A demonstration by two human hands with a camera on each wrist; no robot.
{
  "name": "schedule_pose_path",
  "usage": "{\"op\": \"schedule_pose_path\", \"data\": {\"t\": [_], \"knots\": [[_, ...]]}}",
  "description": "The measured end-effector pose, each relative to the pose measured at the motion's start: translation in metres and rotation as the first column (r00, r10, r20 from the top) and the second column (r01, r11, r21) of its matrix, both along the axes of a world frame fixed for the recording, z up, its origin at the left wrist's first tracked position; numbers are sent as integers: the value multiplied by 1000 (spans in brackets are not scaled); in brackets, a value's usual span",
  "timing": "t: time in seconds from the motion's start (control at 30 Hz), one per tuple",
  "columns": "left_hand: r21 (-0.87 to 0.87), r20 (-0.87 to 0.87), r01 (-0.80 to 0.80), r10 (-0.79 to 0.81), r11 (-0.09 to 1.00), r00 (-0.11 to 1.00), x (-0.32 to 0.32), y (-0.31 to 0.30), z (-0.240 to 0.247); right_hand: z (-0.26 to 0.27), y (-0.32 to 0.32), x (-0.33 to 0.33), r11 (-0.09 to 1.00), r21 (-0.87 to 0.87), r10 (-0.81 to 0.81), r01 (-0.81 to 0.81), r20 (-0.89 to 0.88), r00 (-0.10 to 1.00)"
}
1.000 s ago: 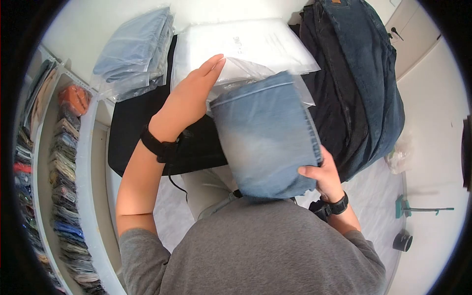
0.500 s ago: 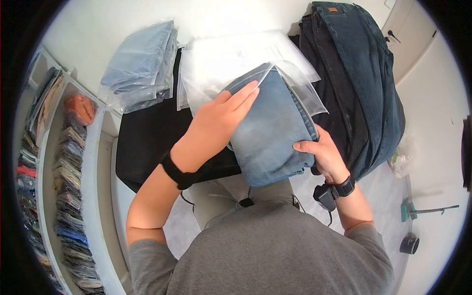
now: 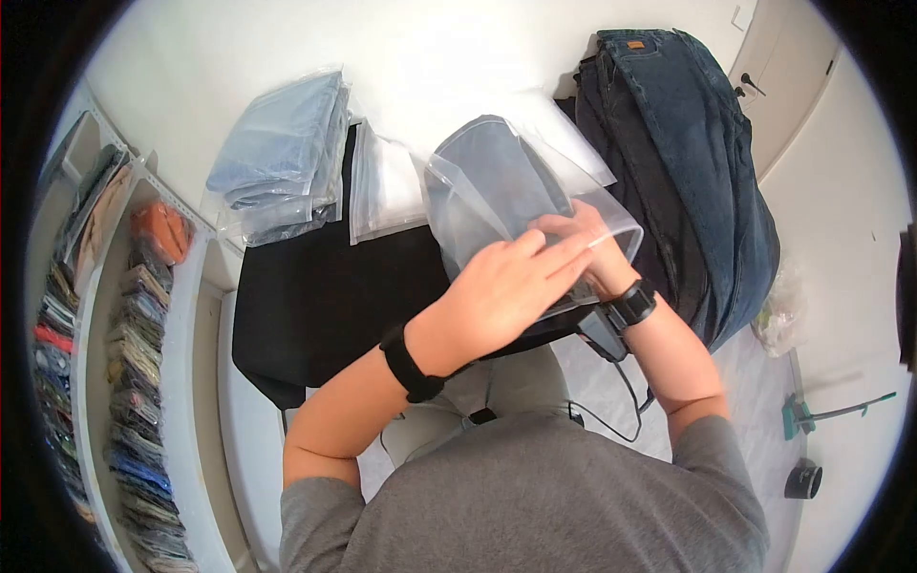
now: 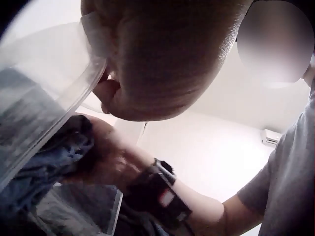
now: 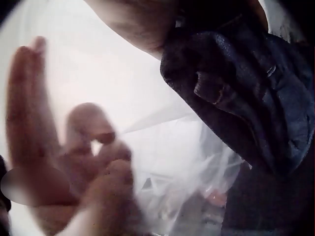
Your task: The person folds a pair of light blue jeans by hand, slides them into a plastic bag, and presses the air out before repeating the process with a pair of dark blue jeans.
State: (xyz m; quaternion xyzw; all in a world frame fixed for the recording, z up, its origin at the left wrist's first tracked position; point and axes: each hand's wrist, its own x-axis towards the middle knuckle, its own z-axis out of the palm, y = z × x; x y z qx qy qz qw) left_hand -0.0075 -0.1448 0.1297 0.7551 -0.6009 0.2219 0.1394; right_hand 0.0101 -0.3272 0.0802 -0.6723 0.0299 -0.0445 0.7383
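The folded blue jeans (image 3: 492,177) lie mostly inside a clear plastic bag (image 3: 626,224), tilted over the front of the table. My left hand (image 3: 492,296) pinches the bag's edge between thumb and finger, its other fingers extended, as the right wrist view shows of the left hand (image 5: 64,162). Beside it, my right hand (image 3: 602,253) is under the bag's film and grips the near end of the jeans. Bunched denim (image 4: 69,142) meets the right hand (image 4: 110,152) in the left wrist view; the right fingertips are hidden.
Bagged jeans (image 3: 277,143) are stacked at the back left of the black table (image 3: 325,306). Empty clear bags (image 3: 387,181) lie behind the hands. Dark jeans (image 3: 669,181) are piled on the right. Shelves of folded clothes (image 3: 134,382) stand left.
The bag has come over the jeans and the right hand. The left hand has moved right and toward the body, with the bag's edge, and now meets the right hand.
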Motion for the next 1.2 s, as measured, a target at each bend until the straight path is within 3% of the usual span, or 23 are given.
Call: {"op": "schedule_pose_path", "data": {"t": [0.07,0.1,0.23,0.27,0.33,0.47,0.53,0.57,0.63,0.67,0.73,0.83,0.87,0.93,1.0,1.07,1.2], "knots": [[-31,-4,77,-78,997,997,-8,1,5,6,4,14,909,-396,-84,132,136,987],[-98,49,105,-101,990,994,-12,2,9,11,9,18,909,-394,-83,133,143,986],[-115,153,69,-51,991,987,-26,13,17,37,30,33,729,-609,-220,312,223,950],[-115,160,67,-48,991,986,-27,16,16,39,34,39,730,-607,-217,314,230,949],[-162,97,26,-10,986,995,-26,24,12,36,40,55,488,-774,-298,404,287,910],[-173,15,-41,45,984,999,-22,37,-1,35,52,76,421,-818,-329,392,265,906],[-165,-94,-121,106,979,990,-19,42,-7,46,55,80,382,-878,-288,290,185,940],[-159,-88,-137,124,978,988,-18,44,-8,52,56,81,383,-878,-285,286,183,941],[-173,-33,-143,139,974,990,-14,47,-12,63,56,86,320,-939,-181,125,69,981],[-190,24,-145,153,971,988,-13,48,-12,62,53,93,320,-939,-180,124,69,981],[-192,-23,-162,160,968,987,-14,50,-7,55,44,107,398,-899,-226,182,96,969],[-182,-93,-195,181,964,979,-10,54,-10,49,26,112,376,-904,-328,206,78,942],[-173,-112,-208,191,963,975,-8,55,-13,43,18,113,376,-904,-327,204,77,942],[-164,-132,-200,179,966,975,-8,56,-18,20,-2,118,241,-894,-331,377,289,898],[-155,-155,-188,164,970,974,-9,57,-21,-1,-19,126,266,-879,-350,396,294,889],[-134,-161,-176,154,975,975,-12,57,-24,-18,-29,123,159,-920,-390,358,274,879],[-69,-211,-167,149,984,966,-16,59,-35,-65,-54,134,254,-944,-353,209,111,929]]}}
